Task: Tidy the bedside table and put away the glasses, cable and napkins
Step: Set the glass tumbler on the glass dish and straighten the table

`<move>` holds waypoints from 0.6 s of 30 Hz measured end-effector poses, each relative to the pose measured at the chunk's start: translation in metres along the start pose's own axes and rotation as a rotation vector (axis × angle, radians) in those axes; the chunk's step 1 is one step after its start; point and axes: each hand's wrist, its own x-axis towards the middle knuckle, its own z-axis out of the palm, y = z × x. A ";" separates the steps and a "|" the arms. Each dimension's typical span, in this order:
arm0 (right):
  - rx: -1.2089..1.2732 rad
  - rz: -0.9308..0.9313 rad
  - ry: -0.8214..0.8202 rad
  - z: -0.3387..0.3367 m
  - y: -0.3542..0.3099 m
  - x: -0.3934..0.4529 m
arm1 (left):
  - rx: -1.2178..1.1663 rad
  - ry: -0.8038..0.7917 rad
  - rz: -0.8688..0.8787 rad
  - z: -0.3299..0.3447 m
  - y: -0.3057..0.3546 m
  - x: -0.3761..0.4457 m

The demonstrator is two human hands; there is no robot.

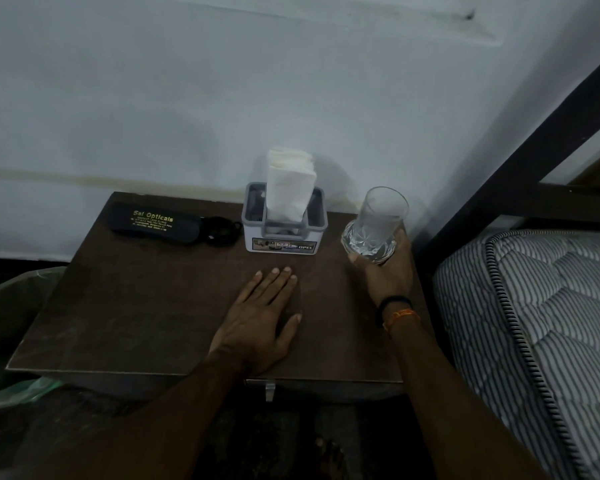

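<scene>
Two hands were over the dark tabletop (125, 306): the left hand (260, 317) lay flat near the front edge, fingers straight and together, holding nothing, while the right hand (383, 268) gripped one clear glass (376, 225) by its base at the right edge. One grey holder (284, 233) stood at the back edge with one stack of white napkins (289, 183) sticking up out of it. One black glasses case (153, 221) with gold lettering sat toward the back-left corner, and one coiled black cable (220, 231) was touching its right end. One striped mattress (541, 313) was just beside the tabletop's right edge.
</scene>
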 end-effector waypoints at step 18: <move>0.067 0.092 0.064 -0.015 -0.005 -0.021 | 0.010 -0.028 -0.004 0.002 -0.003 -0.001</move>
